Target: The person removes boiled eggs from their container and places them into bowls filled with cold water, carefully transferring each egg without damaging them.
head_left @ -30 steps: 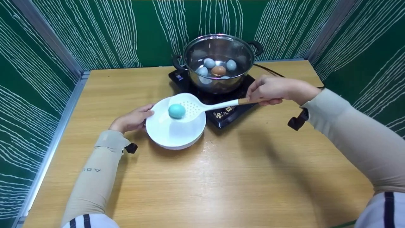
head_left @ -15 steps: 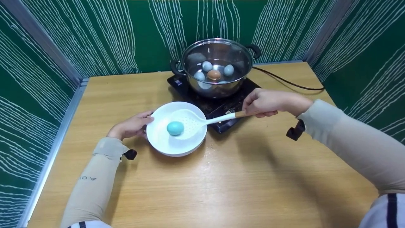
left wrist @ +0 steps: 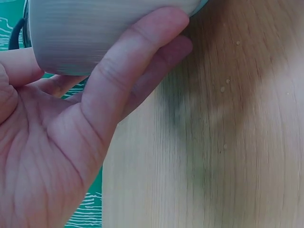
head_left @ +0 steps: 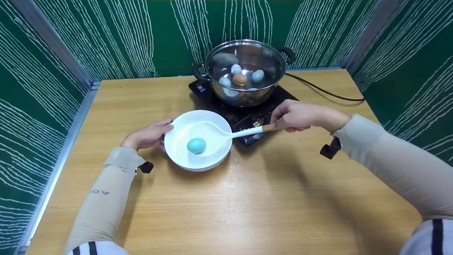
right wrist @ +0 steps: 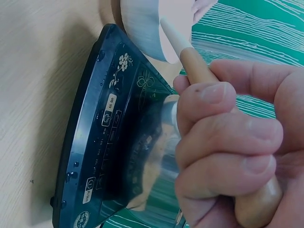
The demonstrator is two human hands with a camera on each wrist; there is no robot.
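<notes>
My left hand (head_left: 150,135) grips the left side of a white bowl (head_left: 180,156), thumb at the rim and fingers under it. In the left wrist view the fingers (left wrist: 137,52) wrap the bowl's outer wall (left wrist: 80,33). My right hand (head_left: 295,115) holds a slotted spoon (head_left: 247,131) by its wooden handle; the right wrist view shows fingers curled round that handle (right wrist: 194,64). The spoon's white perforated head lies inside the bowl. A turquoise egg (head_left: 196,145) sits in the bowl, at the left edge of the spoon's head.
Behind the bowl, a steel pot (head_left: 244,97) with several pale blue eggs and a brown egg (head_left: 240,79) stands on a black induction cooker (head_left: 247,136). A cable (head_left: 325,90) runs right from it. Water drops dot the wooden table (head_left: 226,212). Green panels (head_left: 170,35) enclose it.
The slotted spoon has gone down from above the bowl into it, with my right hand lowered. The turquoise egg has moved down with it. My left hand stays on the bowl.
</notes>
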